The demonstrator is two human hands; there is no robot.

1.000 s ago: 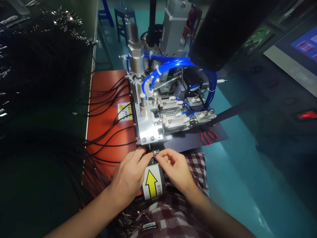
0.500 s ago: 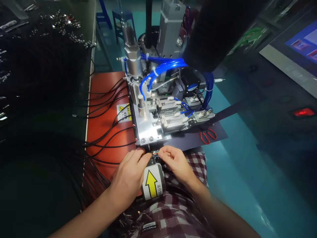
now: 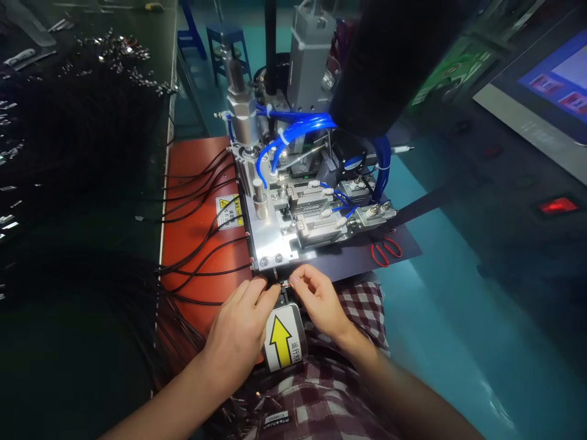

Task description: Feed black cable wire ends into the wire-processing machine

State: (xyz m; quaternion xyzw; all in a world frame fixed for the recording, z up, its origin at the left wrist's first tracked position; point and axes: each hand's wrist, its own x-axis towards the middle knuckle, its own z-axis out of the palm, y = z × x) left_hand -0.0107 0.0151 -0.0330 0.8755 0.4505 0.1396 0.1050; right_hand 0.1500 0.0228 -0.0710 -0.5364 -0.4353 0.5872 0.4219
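Observation:
Between my two hands, at the near end of a metal machine (image 3: 270, 241), are small thin wire ends (image 3: 285, 283) with a bit of colour. My left hand (image 3: 243, 311) is closed, with thumb and fingertips pressed at the left of the wire ends; what it pinches is too small to name. From the right, my right hand (image 3: 316, 296) pinches at the same spot, thumb against forefinger, its contents hidden. Just below the fingertips sits a white cover with a yellow arrow (image 3: 281, 339). Black cables (image 3: 202, 244) run over a red-brown board (image 3: 183, 229) into the machine's left edge.
Blue air hoses (image 3: 307, 122) arch over the machine. Red-handled scissors (image 3: 386, 252) lie on the dark plate at right. A large bundle of black cables (image 3: 92, 110) with shiny ends covers the left table. A control screen (image 3: 550, 91) stands at upper right, stools behind.
My right hand has shifted slightly left and up, closer to the left fingertips. My left hand has hardly moved. The view has shifted a little.

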